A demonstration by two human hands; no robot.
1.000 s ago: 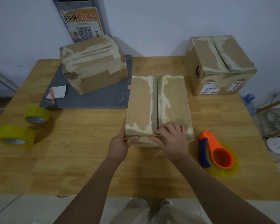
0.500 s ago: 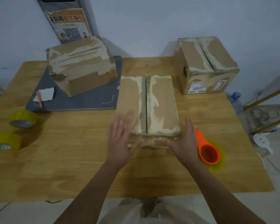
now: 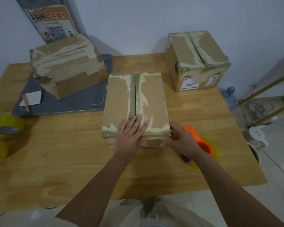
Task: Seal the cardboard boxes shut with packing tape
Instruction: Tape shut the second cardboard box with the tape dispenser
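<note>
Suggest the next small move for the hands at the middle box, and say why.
Probably the right hand should move to the orange tape dispenser just behind it and pick it up. The left hand already lies flat over the near end of the middle box, holding its flaps down, and the centre seam shows open with no fresh strip across it.

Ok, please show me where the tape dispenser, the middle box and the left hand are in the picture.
tape dispenser (image 3: 191, 131): head view, on its orange handle beside the right hand.
middle box (image 3: 154, 102): head view, on the right top flap.
left hand (image 3: 129, 136): head view, on the back of the hand, lying flat on the box.
</note>
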